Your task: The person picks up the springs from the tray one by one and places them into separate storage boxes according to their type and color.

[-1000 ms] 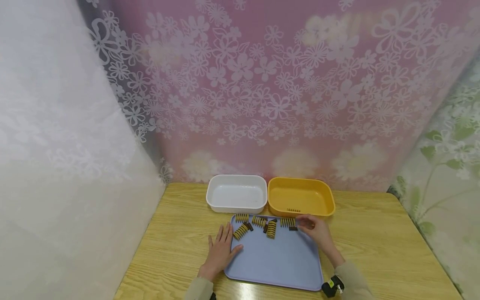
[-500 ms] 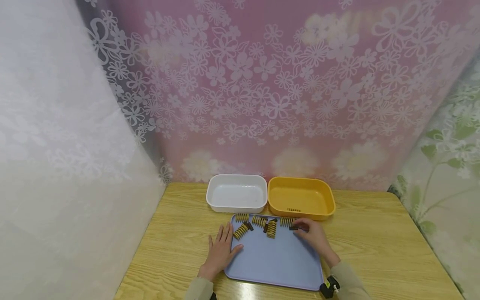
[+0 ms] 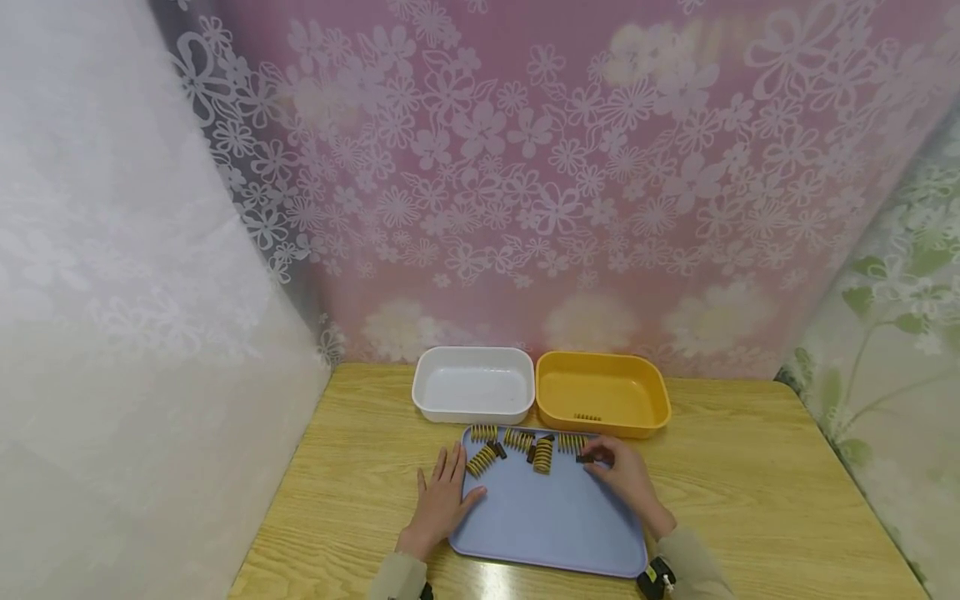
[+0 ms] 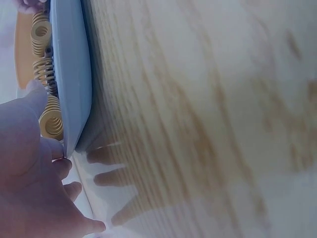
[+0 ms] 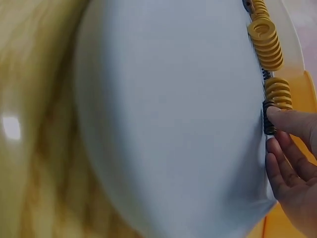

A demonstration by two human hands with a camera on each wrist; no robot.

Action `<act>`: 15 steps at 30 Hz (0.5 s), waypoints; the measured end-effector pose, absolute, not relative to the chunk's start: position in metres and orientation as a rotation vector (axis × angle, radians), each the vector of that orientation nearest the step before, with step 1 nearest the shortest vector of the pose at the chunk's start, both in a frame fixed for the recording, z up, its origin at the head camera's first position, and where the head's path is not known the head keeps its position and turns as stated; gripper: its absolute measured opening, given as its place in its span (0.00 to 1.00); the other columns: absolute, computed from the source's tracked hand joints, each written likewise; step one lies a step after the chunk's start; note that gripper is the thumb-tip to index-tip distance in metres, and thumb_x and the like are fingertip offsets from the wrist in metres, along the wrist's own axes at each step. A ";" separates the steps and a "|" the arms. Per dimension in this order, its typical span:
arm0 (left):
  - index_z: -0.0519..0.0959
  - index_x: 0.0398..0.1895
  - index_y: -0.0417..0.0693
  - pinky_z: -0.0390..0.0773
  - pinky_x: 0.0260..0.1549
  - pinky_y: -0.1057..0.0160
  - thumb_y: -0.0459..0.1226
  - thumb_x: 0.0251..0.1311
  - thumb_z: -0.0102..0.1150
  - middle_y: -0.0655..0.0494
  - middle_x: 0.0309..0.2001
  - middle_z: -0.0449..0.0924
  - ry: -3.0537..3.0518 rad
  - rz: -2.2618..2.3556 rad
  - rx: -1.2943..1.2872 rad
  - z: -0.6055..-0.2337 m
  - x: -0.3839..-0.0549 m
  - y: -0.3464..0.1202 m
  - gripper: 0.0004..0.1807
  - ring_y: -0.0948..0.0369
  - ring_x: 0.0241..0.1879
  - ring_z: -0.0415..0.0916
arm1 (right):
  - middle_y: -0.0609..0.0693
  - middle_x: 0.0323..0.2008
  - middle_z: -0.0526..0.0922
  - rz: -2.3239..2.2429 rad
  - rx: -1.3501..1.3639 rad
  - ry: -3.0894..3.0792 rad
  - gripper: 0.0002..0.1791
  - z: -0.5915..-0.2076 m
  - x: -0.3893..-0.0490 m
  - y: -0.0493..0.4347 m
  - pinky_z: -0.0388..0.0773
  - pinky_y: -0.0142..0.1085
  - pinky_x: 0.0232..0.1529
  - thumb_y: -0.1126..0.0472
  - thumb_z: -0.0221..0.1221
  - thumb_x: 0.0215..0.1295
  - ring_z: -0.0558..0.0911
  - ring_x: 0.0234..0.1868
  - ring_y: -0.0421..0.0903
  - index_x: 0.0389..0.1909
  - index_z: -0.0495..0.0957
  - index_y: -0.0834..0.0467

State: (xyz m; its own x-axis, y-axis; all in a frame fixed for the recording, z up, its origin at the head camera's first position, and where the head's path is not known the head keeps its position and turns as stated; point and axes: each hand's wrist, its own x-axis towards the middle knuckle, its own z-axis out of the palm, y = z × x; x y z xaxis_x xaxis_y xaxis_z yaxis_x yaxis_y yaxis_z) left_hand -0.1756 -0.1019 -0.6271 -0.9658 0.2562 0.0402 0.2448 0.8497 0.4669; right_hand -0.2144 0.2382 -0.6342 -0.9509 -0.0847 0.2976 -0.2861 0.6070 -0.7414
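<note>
My right hand (image 3: 626, 477) is at the far right part of a blue tray (image 3: 547, 525). Its thumb and index finger pinch a small black spring (image 5: 269, 130), partly covered by the thumb in the right wrist view. Just beside that lies a larger yellow spring (image 3: 572, 443). Fingers spread, my left hand (image 3: 438, 504) rests on the tray's left edge and holds nothing. Close to its fingertips lies another yellow spring (image 3: 482, 460). More yellow springs and small black springs lie along the tray's far edge, including one yellow spring (image 3: 543, 457) near the middle.
Behind the tray a white bin (image 3: 474, 418) and a yellow bin (image 3: 603, 423) stand side by side on the wooden table (image 3: 750, 483). A small row of dark slots or coils shows at the yellow bin's near wall. Floral curtains hang behind and at the sides.
My right hand has come down and slightly left from beside the yellow spring to the small black spring, and its fingers have closed on it. My left hand stays in place.
</note>
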 end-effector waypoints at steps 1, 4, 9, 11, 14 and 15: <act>0.56 0.78 0.35 0.46 0.64 0.21 0.56 0.70 0.56 0.41 0.79 0.54 2.996 0.750 0.402 -0.627 -0.176 -0.102 0.46 0.39 0.77 0.49 | 0.51 0.35 0.87 1.258 0.303 -2.611 0.16 -0.634 -0.214 0.237 0.84 0.38 0.38 0.77 0.74 0.48 0.87 0.37 0.50 0.35 0.84 0.59; 0.56 0.78 0.35 0.45 0.64 0.21 0.56 0.70 0.56 0.41 0.79 0.54 2.999 0.750 0.400 -0.629 -0.177 -0.102 0.46 0.39 0.77 0.49 | 0.50 0.35 0.87 1.237 0.311 -2.633 0.15 -0.633 -0.214 0.234 0.85 0.40 0.40 0.76 0.74 0.48 0.88 0.37 0.49 0.36 0.85 0.59; 0.56 0.78 0.34 0.45 0.63 0.20 0.54 0.69 0.57 0.39 0.78 0.55 3.015 0.776 0.417 -0.629 -0.177 -0.102 0.45 0.37 0.77 0.50 | 0.48 0.35 0.88 1.183 0.338 -2.659 0.15 -0.636 -0.213 0.227 0.84 0.40 0.40 0.75 0.75 0.48 0.87 0.36 0.46 0.36 0.87 0.57; 0.56 0.78 0.34 0.45 0.63 0.20 0.54 0.69 0.58 0.39 0.78 0.55 3.013 0.785 0.421 -0.629 -0.177 -0.102 0.45 0.37 0.76 0.50 | 0.48 0.35 0.88 1.189 0.335 -2.673 0.15 -0.636 -0.213 0.224 0.83 0.39 0.40 0.75 0.74 0.48 0.87 0.36 0.47 0.36 0.87 0.58; 0.56 0.78 0.34 0.44 0.63 0.20 0.54 0.70 0.57 0.39 0.78 0.55 2.999 0.790 0.418 -0.628 -0.176 -0.102 0.45 0.37 0.77 0.49 | 0.49 0.35 0.88 1.232 0.322 -2.674 0.15 -0.636 -0.213 0.221 0.83 0.39 0.40 0.77 0.73 0.48 0.87 0.37 0.48 0.36 0.87 0.59; 0.56 0.78 0.34 0.44 0.63 0.20 0.54 0.70 0.57 0.39 0.78 0.54 2.996 0.788 0.418 -0.628 -0.176 -0.102 0.45 0.38 0.77 0.49 | 0.49 0.34 0.88 1.242 0.312 -2.674 0.15 -0.636 -0.213 0.220 0.83 0.39 0.40 0.78 0.73 0.48 0.87 0.36 0.48 0.36 0.87 0.60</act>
